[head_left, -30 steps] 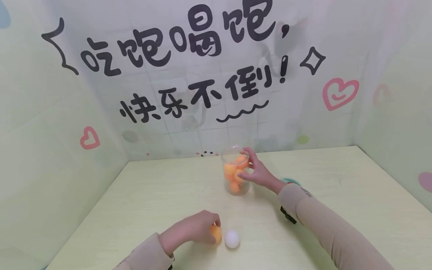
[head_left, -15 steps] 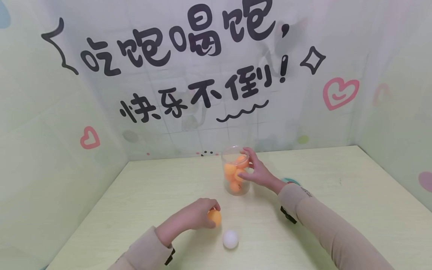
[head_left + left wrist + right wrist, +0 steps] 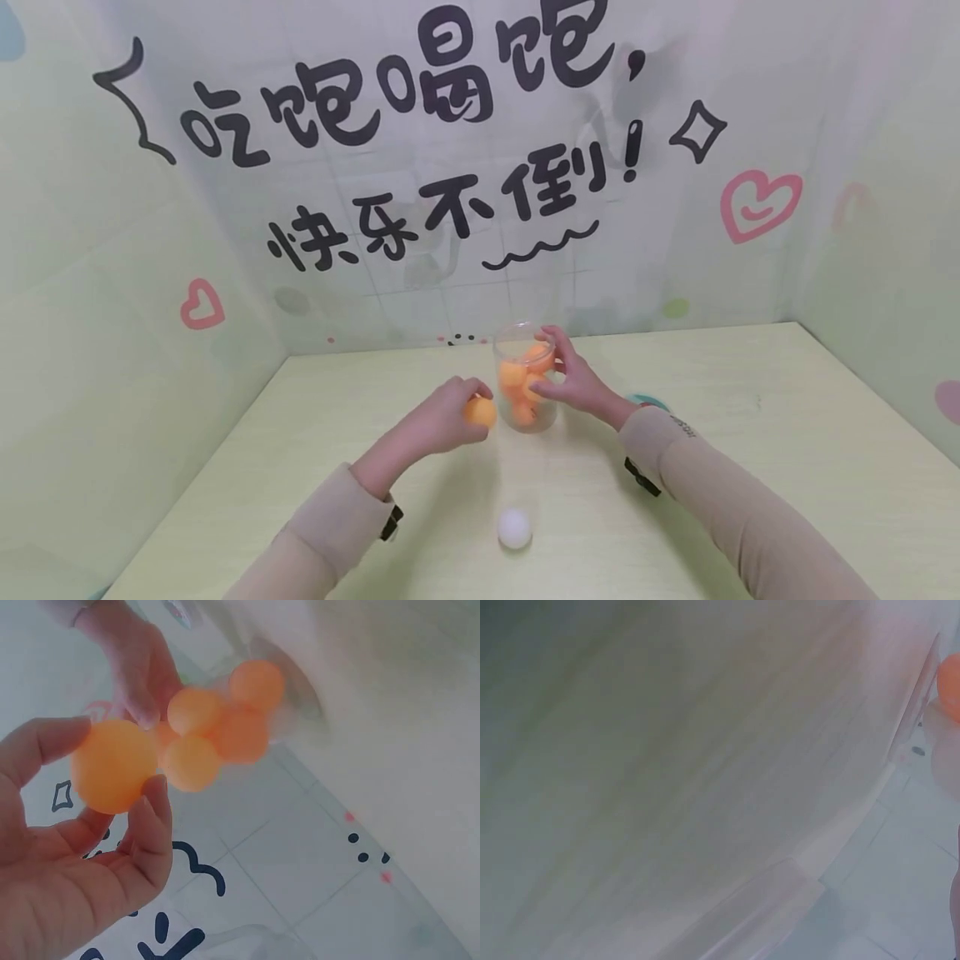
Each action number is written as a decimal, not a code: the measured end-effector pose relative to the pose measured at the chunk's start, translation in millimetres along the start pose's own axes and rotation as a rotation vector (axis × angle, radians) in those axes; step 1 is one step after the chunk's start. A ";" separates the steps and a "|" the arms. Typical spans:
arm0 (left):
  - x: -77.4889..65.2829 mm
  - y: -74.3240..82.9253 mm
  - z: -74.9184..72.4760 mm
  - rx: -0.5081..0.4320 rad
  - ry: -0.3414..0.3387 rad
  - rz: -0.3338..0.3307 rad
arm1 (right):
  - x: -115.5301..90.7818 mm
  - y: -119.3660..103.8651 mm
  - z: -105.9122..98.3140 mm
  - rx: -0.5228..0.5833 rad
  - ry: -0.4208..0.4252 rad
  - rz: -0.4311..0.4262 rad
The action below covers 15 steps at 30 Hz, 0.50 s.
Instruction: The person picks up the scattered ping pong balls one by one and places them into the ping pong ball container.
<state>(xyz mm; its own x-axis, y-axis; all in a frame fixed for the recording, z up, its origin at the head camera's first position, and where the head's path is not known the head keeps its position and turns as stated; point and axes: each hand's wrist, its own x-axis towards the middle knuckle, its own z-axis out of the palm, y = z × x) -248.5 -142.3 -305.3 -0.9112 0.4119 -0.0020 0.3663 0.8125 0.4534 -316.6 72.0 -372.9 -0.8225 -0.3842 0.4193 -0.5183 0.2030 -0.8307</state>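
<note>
My left hand pinches an orange ping-pong ball between thumb and fingertips, just left of a clear cylindrical container. In the left wrist view the held ball shows large, with the container's balls behind it. Several orange ping-pong balls are piled inside the upright, open-topped container. My right hand grips the container's right side, thumb in front and fingers behind near the rim. A white ping-pong ball rests on the table nearer to me.
The pale wooden table meets a printed curtain at the back and sides. A teal round object lies partly hidden behind my right wrist. In the right wrist view, a clear plastic piece lies at the bottom.
My left hand has lifted the orange ping-pong ball from beside the white one and carried it forward to the container. My right hand keeps its hold in place.
</note>
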 end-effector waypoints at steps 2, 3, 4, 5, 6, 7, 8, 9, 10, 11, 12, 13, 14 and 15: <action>5.9 2.6 -5.6 -0.036 0.036 -0.010 | 0.0 0.2 0.1 0.004 -0.003 -0.002; 8.7 4.3 -8.3 -0.059 0.057 -0.009 | 0.0 0.6 0.1 0.005 -0.002 -0.003; 11.6 5.6 -10.8 -0.087 0.077 -0.013 | 0.2 1.3 0.2 0.006 -0.001 -0.004; 14.2 7.3 -13.3 -0.112 0.099 -0.014 | 0.5 2.5 0.3 0.010 0.002 -0.009; 16.8 8.9 -15.5 -0.131 0.122 -0.014 | 0.8 3.8 0.3 0.016 0.004 -0.012; 19.2 10.5 -17.7 -0.149 0.142 -0.011 | 1.5 6.6 0.4 0.020 0.006 -0.013; 21.5 11.8 -19.6 -0.154 0.160 -0.007 | 2.3 10.2 0.5 0.015 0.008 -0.009; 23.7 13.0 -21.5 -0.155 0.173 -0.008 | 3.2 14.4 0.7 0.010 0.008 -0.009; 25.8 14.1 -23.2 -0.150 0.183 -0.008 | 4.0 18.5 1.0 0.007 0.008 -0.006; 28.0 15.2 -24.9 -0.140 0.192 -0.008 | 4.9 22.6 1.3 0.002 0.008 -0.002; 30.2 16.1 -26.5 -0.129 0.197 -0.007 | 5.8 26.6 1.5 -0.002 0.008 0.001; 32.8 16.6 -27.8 -0.119 0.199 -0.011 | 6.7 30.5 1.6 -0.008 0.008 -0.001; 35.7 17.1 -29.5 -0.111 0.198 -0.021 | 7.1 32.4 1.7 -0.015 0.007 -0.001; 38.5 17.5 -30.9 -0.106 0.197 -0.029 | 7.3 33.8 1.6 -0.014 0.007 -0.004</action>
<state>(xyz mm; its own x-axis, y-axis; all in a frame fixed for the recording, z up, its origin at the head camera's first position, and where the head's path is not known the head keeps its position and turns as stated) -283.0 -124.9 -269.9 -0.9442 0.2919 0.1526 0.3267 0.7711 0.5465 -339.7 74.6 -398.5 -0.8219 -0.3790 0.4252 -0.5249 0.2141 -0.8238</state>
